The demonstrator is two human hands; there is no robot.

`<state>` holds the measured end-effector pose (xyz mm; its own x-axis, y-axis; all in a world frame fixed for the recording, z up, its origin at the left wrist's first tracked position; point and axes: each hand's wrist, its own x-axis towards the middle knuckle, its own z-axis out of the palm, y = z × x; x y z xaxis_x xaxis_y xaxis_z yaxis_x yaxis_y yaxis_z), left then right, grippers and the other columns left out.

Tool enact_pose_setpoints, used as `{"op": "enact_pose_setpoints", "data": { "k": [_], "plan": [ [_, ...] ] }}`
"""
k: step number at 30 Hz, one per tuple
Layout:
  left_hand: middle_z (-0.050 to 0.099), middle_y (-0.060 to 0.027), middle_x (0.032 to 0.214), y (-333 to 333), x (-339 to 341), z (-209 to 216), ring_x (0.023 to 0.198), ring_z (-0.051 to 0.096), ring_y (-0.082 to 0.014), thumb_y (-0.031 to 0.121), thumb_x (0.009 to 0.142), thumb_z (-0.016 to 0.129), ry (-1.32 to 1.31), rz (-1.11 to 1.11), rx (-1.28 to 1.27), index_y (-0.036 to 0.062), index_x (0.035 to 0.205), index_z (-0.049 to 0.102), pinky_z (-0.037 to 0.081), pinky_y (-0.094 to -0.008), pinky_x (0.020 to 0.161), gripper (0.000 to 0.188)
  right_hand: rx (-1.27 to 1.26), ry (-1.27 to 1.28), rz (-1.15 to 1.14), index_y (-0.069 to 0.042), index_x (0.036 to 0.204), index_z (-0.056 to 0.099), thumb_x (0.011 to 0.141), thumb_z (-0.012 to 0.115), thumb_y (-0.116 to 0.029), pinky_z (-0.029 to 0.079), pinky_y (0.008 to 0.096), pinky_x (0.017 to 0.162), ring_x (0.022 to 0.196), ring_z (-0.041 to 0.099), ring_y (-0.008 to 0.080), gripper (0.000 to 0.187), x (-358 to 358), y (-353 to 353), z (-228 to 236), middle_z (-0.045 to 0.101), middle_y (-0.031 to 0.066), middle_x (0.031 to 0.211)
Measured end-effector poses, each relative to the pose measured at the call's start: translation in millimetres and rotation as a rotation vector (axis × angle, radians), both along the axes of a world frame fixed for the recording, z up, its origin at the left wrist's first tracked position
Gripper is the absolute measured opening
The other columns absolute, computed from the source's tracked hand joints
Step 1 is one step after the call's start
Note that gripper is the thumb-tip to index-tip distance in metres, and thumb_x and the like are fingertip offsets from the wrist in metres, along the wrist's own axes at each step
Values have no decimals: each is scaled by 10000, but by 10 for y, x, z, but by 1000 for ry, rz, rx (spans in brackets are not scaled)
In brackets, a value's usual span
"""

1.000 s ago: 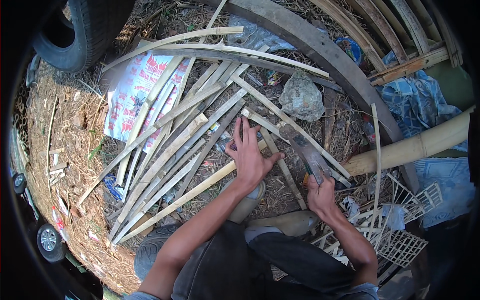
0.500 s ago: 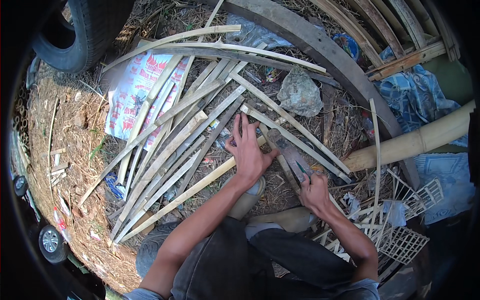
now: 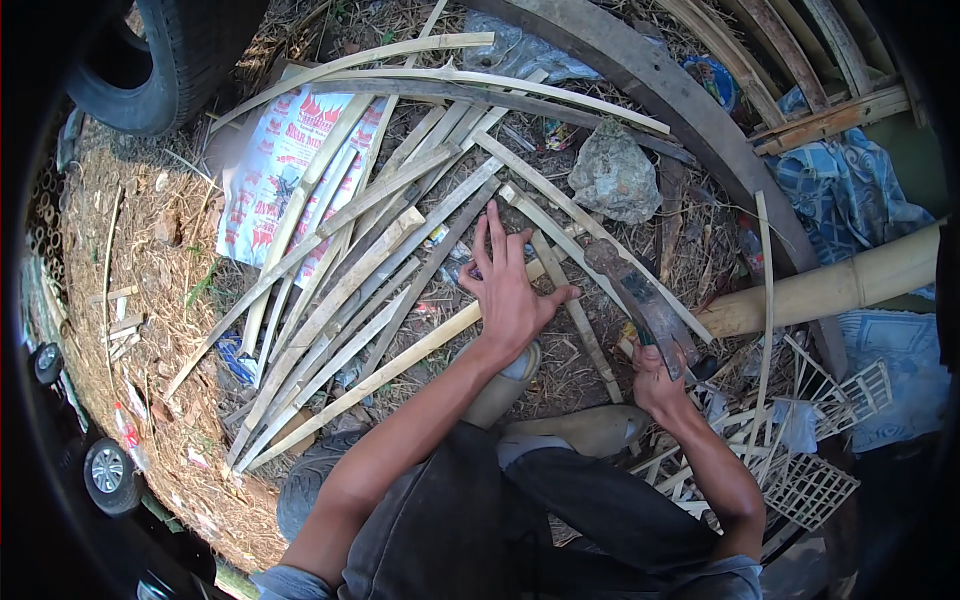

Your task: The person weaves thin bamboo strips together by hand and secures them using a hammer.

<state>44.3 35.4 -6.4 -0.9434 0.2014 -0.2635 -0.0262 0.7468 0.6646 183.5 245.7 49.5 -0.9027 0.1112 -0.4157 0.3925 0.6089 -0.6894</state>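
My right hand (image 3: 660,385) is closed around the green handle of a machete (image 3: 640,290). Its broad, dark, stained blade points up and away, tilted to the left. To its left, my left hand (image 3: 510,295) hovers with fingers spread and thumb stuck out, gripping nothing. A pale bamboo strip (image 3: 410,378) runs beneath that hand, and whether they touch I cannot tell. Between the two hands, a short bamboo strip (image 3: 582,325) lies slanted on the ground. Beyond the fingertips, the end of another bamboo strip (image 3: 530,208) shows.
Several split bamboo strips (image 3: 345,245) fan out at the left, partly over a printed sack (image 3: 262,190). A rock (image 3: 614,172) sits ahead. On the right are a thick bamboo pole (image 3: 830,285) and a woven bamboo lattice (image 3: 812,490). A tyre (image 3: 165,75) stands far left.
My right hand has moved right and slightly toward me, and the blade has swung away from the short strip. My left hand has spread its thumb farther out.
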Motion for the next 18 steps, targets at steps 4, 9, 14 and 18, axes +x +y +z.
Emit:
{"op": "enact_pose_setpoints", "data": {
  "k": [4, 9, 14, 18],
  "plan": [
    [92, -242, 1741, -18, 12, -23, 1559, 200, -421, 422, 538, 1015, 8, 6, -19, 46, 1321, 537, 258, -653, 1063, 991, 230, -187, 93, 80, 1123, 678, 977, 584, -179, 527, 494, 661, 705, 675, 486, 312, -237, -120, -58, 636, 279, 692],
    [89, -263, 1737, 10, -8, -37, 1561, 202, -419, 403, 549, 1011, 12, 2, 10, 45, 1312, 532, 254, -647, 1067, 970, 178, 129, 36, 104, 1134, 674, 1061, 572, -394, 537, 495, 665, 740, 688, 504, 514, -62, -11, -21, 632, 278, 662],
    [90, -263, 1738, -28, 54, -109, 1563, 199, -421, 386, 535, 1020, 29, 4, -25, 50, 1315, 526, 244, -655, 1077, 983, 211, -193, 74, 30, 936, 634, 1005, 504, -130, 473, 465, 632, 643, 619, 426, 218, -312, -220, 38, 579, 212, 694],
    [124, -265, 1730, 12, -1, -47, 1556, 210, -420, 349, 551, 1004, 20, 17, 10, 55, 1299, 524, 247, -653, 1068, 937, -60, 142, -48, 55, 1110, 684, 1040, 598, -342, 538, 431, 634, 726, 678, 498, 412, -279, -203, 193, 633, 277, 694]
  ]
}}
